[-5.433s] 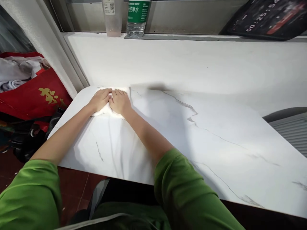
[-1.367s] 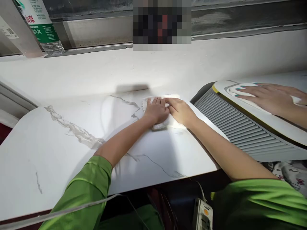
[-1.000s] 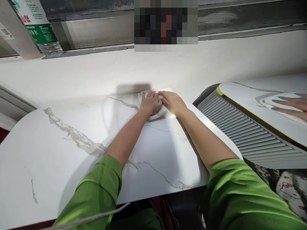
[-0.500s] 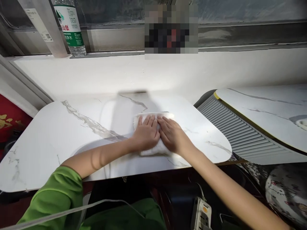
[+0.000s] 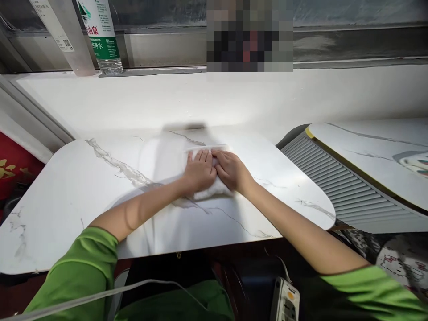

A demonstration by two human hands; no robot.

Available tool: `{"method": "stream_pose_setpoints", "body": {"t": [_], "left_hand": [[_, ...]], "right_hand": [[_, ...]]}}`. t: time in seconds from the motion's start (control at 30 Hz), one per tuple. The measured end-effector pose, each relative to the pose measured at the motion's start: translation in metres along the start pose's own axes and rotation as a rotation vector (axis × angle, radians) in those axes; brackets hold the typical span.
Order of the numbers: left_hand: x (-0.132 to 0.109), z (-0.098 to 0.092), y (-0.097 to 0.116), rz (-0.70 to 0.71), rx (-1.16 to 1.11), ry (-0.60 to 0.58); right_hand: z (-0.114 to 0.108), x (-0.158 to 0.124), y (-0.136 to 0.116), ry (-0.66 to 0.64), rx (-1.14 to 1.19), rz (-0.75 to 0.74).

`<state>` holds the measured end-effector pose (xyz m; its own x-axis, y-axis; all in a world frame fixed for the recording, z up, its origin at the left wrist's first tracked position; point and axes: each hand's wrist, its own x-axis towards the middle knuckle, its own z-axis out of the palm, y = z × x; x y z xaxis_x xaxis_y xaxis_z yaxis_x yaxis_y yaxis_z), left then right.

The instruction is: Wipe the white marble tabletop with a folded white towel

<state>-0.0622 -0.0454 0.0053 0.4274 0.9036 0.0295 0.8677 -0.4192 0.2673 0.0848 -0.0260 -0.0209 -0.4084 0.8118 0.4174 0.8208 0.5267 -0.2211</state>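
A white cloth (image 5: 210, 192) lies on the white marble-patterned table (image 5: 83, 187), a little right of its middle. My left hand (image 5: 199, 170) presses flat on the cloth's left part, fingers stretched out and together. My right hand (image 5: 230, 170) lies flat beside it on the cloth's right part, the two hands touching. Most of the cloth is hidden under them. Both my sleeves are green.
A white ledge (image 5: 200, 98) runs behind the table, with a water bottle (image 5: 102, 38) and a translucent cup (image 5: 65, 35) at its back left. A second marble table (image 5: 368, 151) over a ribbed grey panel (image 5: 337, 187) stands at the right. A power strip (image 5: 284, 301) hangs below.
Over the last seconds the cloth and both hands went from the far left corner to the right part of the table. In the last half second they slid slightly away from me.
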Motion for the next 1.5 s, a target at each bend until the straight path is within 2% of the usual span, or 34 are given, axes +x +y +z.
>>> {"method": "stream_pose_setpoints", "body": {"t": [0.17,0.27,0.37,0.5,0.6,0.67,0.77,0.97,1.03,1.1,1.17,1.23,1.33,1.5], "left_hand": [[0.062,-0.009,-0.042,0.001,0.0,0.02],[0.085,-0.009,-0.059,-0.003,-0.006,0.064],[0.094,-0.008,-0.065,-0.032,0.0,0.075],[0.088,-0.009,-0.06,-0.041,0.011,0.046],[0.07,-0.01,-0.054,-0.036,0.027,0.037],[0.05,-0.01,-0.05,-0.027,0.033,0.029],[0.006,-0.009,-0.043,0.007,0.028,0.019],[-0.101,-0.006,-0.027,0.081,0.053,0.041],[-0.123,-0.007,-0.024,0.071,0.059,0.045],[-0.131,-0.01,-0.025,0.051,0.052,0.019],[-0.124,-0.015,-0.03,0.016,0.039,-0.04],[-0.104,-0.019,-0.039,-0.051,0.035,-0.067],[-0.062,-0.023,-0.062,-0.14,0.048,0.006],[0.005,-0.027,-0.112,-0.089,0.09,0.087]], "right_hand": [[0.024,0.064,0.023,-0.012,0.001,0.069],[0.034,0.088,0.031,0.0,-0.005,0.105],[0.039,0.098,0.036,0.018,0.0,0.116],[0.037,0.091,0.034,0.014,-0.007,0.077],[0.031,0.076,0.022,-0.01,-0.032,0.069],[0.026,0.06,0.007,-0.015,-0.05,0.052],[0.018,0.025,-0.025,-0.024,-0.083,0.013],[0.001,-0.054,-0.099,-0.001,-0.107,-0.042],[-0.003,-0.066,-0.113,-0.009,-0.084,-0.086],[-0.004,-0.067,-0.119,-0.023,-0.053,-0.109],[0.0,-0.055,-0.118,-0.035,-0.018,-0.098],[0.008,-0.033,-0.111,-0.043,0.015,-0.063],[0.026,0.013,-0.094,-0.042,0.049,0.001],[0.056,0.09,-0.069,-0.019,0.046,0.026]]}}
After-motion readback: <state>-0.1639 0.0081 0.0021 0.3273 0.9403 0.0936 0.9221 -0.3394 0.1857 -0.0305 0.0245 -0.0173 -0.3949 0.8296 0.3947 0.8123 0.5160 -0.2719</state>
